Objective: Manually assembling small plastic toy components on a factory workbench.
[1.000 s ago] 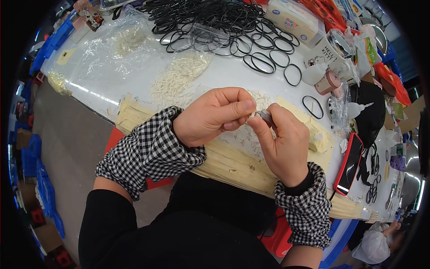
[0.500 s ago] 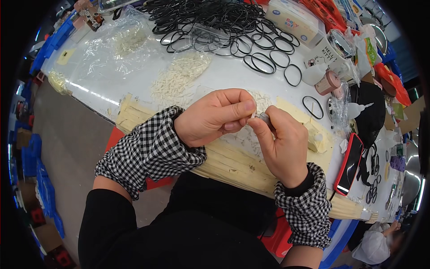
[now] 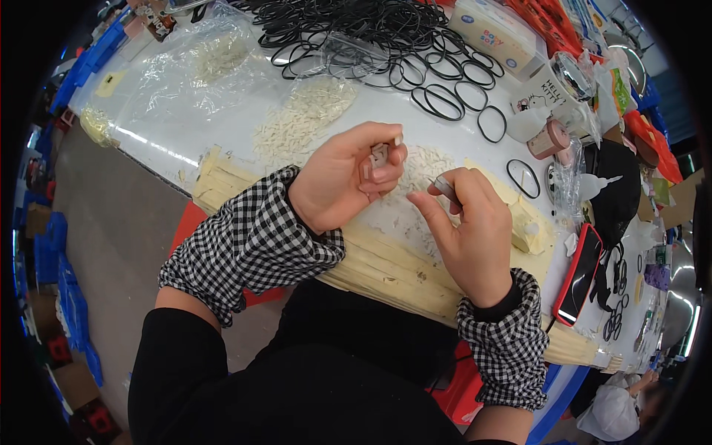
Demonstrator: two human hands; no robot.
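Observation:
My left hand (image 3: 330, 182) is turned partly palm-up over the table, its fingers curled around a few small off-white pieces (image 3: 380, 155). To its right, my right hand (image 3: 475, 233) pinches a small grey metal blade (image 3: 445, 188) between bent fingers, the thumb tip a little apart from it. The two hands do not touch. Just beyond and between them lies a scatter of small off-white pieces (image 3: 426, 159) on the white tabletop. A larger heap of the same pieces (image 3: 285, 137) spreads from a clear plastic bag (image 3: 324, 96) past my left hand.
Black rubber loops (image 3: 348, 30) are heaped at the far side. Yellowish tape (image 3: 386, 259) covers the near table edge. At right are a red-cased phone (image 3: 578, 274), a pink jar (image 3: 547, 139), a yellow lump (image 3: 528, 231) and a black cloth (image 3: 614, 182). Another person (image 3: 612, 411) shows at lower right.
My hands have drawn apart from where they met. The left hand has turned up, showing pieces in its fingers; the right still grips the metal blade. The view has shifted slightly.

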